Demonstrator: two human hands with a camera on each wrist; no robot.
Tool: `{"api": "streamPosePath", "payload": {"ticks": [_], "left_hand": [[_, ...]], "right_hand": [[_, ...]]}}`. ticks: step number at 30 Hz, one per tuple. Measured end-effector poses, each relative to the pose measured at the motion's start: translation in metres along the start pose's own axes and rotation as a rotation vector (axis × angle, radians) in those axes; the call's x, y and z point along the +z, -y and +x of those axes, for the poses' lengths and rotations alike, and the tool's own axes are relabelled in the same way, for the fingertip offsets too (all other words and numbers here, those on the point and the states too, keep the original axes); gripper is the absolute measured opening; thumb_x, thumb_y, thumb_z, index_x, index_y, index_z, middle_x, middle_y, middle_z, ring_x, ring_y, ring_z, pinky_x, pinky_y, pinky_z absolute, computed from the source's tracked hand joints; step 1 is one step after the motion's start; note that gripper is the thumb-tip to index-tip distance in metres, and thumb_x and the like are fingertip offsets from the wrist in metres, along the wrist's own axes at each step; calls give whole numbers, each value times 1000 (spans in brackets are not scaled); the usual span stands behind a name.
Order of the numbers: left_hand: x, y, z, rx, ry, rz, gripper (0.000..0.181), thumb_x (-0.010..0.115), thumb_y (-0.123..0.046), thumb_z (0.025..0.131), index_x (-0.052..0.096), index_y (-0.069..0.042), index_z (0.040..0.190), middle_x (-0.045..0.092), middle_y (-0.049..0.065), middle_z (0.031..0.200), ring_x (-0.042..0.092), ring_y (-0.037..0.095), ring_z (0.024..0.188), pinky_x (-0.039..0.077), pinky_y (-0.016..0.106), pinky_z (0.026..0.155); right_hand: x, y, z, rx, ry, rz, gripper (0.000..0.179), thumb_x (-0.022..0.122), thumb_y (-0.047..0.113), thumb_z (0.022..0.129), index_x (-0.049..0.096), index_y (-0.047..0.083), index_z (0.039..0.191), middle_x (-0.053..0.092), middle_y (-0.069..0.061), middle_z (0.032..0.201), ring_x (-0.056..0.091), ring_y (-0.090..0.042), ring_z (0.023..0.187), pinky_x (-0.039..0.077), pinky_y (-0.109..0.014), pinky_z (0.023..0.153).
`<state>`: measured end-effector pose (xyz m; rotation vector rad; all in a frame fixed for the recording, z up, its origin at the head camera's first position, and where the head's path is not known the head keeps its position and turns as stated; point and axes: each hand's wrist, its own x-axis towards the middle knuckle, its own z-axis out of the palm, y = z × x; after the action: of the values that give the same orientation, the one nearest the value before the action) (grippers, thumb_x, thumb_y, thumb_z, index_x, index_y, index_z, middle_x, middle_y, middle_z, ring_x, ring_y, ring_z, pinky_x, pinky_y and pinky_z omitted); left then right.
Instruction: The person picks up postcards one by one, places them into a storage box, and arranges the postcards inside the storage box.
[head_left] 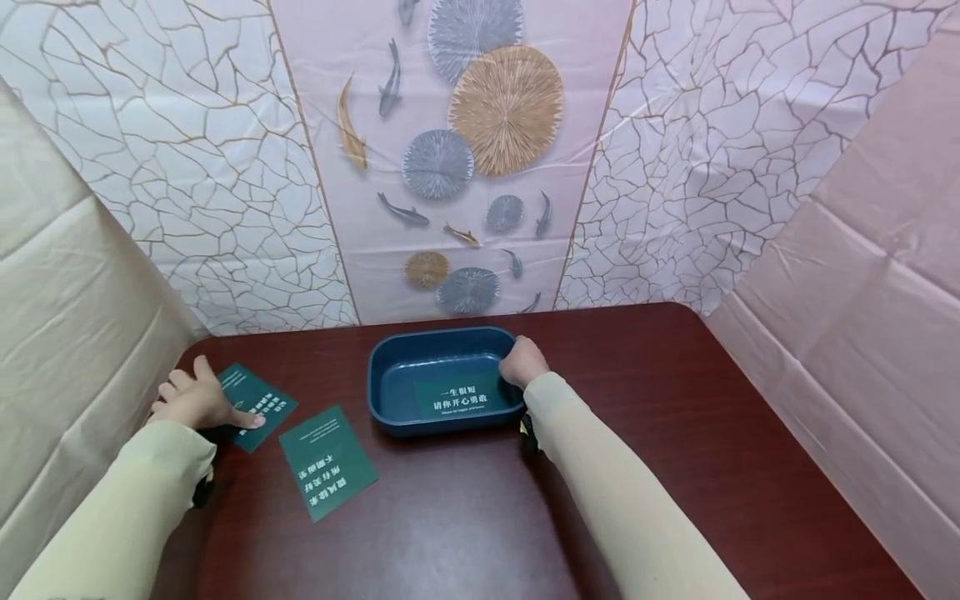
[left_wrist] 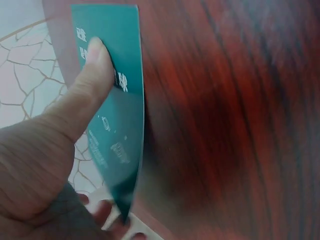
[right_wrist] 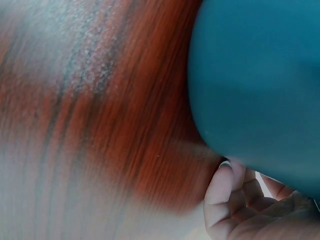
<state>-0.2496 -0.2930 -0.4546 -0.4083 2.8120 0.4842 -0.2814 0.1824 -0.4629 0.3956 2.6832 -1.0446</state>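
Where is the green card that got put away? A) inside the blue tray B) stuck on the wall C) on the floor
A: one green card lies flat on the bottom of the blue tray, and the right hand grips the tray's rim.

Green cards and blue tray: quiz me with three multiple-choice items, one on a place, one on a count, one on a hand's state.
1. Where does the card with the large white lettering lie?
A. inside the blue tray
B. on the wall
C. under the left hand

2. How many green cards show in all?
A. one
B. three
C. five

3. What is the left hand doing?
A. hanging idle off the table
B. gripping the tray rim
C. pinching a card, thumb on its printed face

Answers:
1 A: that card rests on the floor of the blue tray.
2 B: one in the tray, one loose on the table, one held.
3 C: the left hand has its thumb on the card's face, fingers beneath.
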Motion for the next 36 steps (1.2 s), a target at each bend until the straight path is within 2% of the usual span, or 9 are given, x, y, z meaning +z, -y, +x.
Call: {"api": "streamPosePath", "payload": {"ticks": [2, 6, 12, 15, 18, 22, 25, 32, 36], "left_hand": [[1, 2, 1, 50, -39, 8, 157, 87, -67, 43, -4, 13, 144, 16, 47, 115, 19, 62, 106, 25, 73, 85], [-3, 5, 3, 138, -118, 21, 141, 86, -69, 44, 23, 18, 135, 22, 41, 101, 22, 59, 98, 26, 69, 76], [-13, 4, 1, 218, -218, -42, 94, 82, -48, 72, 40, 16, 126, 29, 39, 103, 24, 56, 99, 26, 65, 76], [-17, 3, 2, 274, -288, -56, 68, 74, -35, 84, 47, 15, 122, 39, 42, 106, 31, 54, 100, 27, 63, 80], [-21, 0, 2, 303, -329, -85, 52, 67, -25, 91, 50, 15, 119, 51, 38, 106, 44, 49, 95, 34, 59, 83], [-27, -8, -4, 298, -315, -137, 43, 58, -22, 97, 52, 12, 123, 56, 35, 107, 54, 42, 84, 44, 54, 71], [-33, -14, -9, 303, -306, -142, 41, 51, -21, 100, 54, 12, 124, 56, 36, 112, 55, 41, 85, 44, 52, 69], [-44, -26, -19, 385, -330, -163, 42, 49, -24, 102, 58, 12, 121, 55, 37, 118, 57, 45, 93, 46, 56, 73], [-50, -36, -25, 429, -337, -181, 41, 47, -24, 103, 57, 10, 122, 60, 33, 112, 59, 40, 87, 46, 52, 68]], "right_hand": [[0, 0, 0, 3, 0, -6, 61, 54, 8, 96, 26, -1, 149, 38, -18, 148, 41, -32, 131, 40, -50, 101], [1, 0, -1, 1, 7, -10, 61, 53, 8, 97, 25, -1, 150, 36, -18, 149, 41, -33, 131, 40, -50, 101], [2, 1, 0, 0, 3, -7, 60, 52, 8, 97, 25, -1, 150, 37, -18, 149, 41, -33, 131, 40, -51, 100], [1, 1, 0, 2, 4, -4, 61, 53, 8, 97, 25, -1, 150, 36, -18, 149, 41, -33, 131, 40, -51, 100], [1, 1, 0, 8, 8, -3, 61, 53, 8, 97, 25, -1, 150, 36, -18, 149, 40, -33, 132, 41, -51, 100], [1, 1, 0, 4, 12, -10, 61, 52, 7, 96, 24, -1, 150, 34, -19, 150, 39, -34, 132, 42, -49, 99], [1, 1, -1, -2, 13, -9, 61, 51, 6, 96, 24, 0, 150, 34, -19, 150, 39, -35, 133, 43, -49, 98], [2, 0, 1, -2, 20, 1, 60, 52, 7, 96, 25, 0, 150, 36, -19, 149, 40, -35, 132, 43, -50, 97], [-1, -1, 1, 0, 15, 2, 61, 53, 8, 95, 26, -1, 150, 37, -19, 148, 42, -34, 130, 44, -50, 97]]}}
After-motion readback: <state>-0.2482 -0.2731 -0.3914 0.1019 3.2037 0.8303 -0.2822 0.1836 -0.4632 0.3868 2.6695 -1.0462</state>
